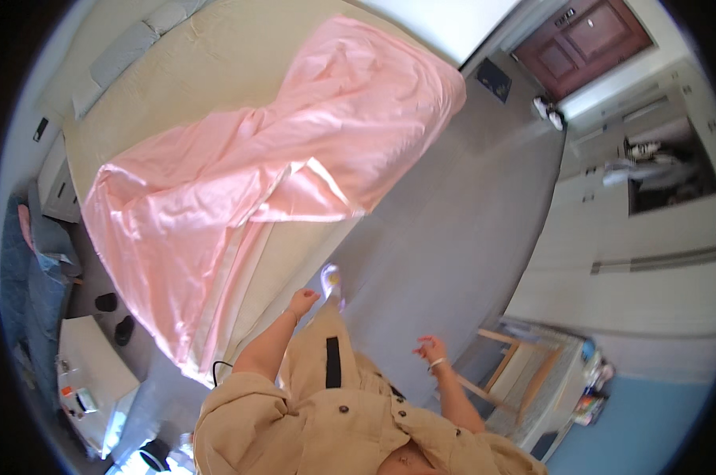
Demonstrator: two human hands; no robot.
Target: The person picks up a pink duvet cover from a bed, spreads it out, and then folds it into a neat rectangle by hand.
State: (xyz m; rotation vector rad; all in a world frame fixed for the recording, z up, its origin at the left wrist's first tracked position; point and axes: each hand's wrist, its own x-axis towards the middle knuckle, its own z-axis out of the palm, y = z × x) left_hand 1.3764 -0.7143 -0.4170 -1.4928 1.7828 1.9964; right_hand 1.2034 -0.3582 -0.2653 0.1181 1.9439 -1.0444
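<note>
Two bare hands down near the bottom middle of the frame, neither one holding anything. Going big to small: the bed [215, 47] takes up the whole upper left, a cream mattress with a pink sheet [239, 182] thrown across it, rumpled and bunched, running from the top centre down to the lower left where it hangs over the mattress edge. Grey floor [461, 214] fills the middle right, with white cupboards [635, 261] along the right side and a dark wooden door [591, 36] at the upper right. Small white table [89, 372] with bits on it sits lower left, a wooden chair [516, 372] lower right. Person's wearing a beige buttoned top [326, 419]. Left hand [301, 302] is loosely curled, just beside the bed's near edge but not touching the sheet as far as I can see. Right hand [431, 349] is out over the floor, fingers spread loose, a band on the wrist, well apart from the sheet
</note>
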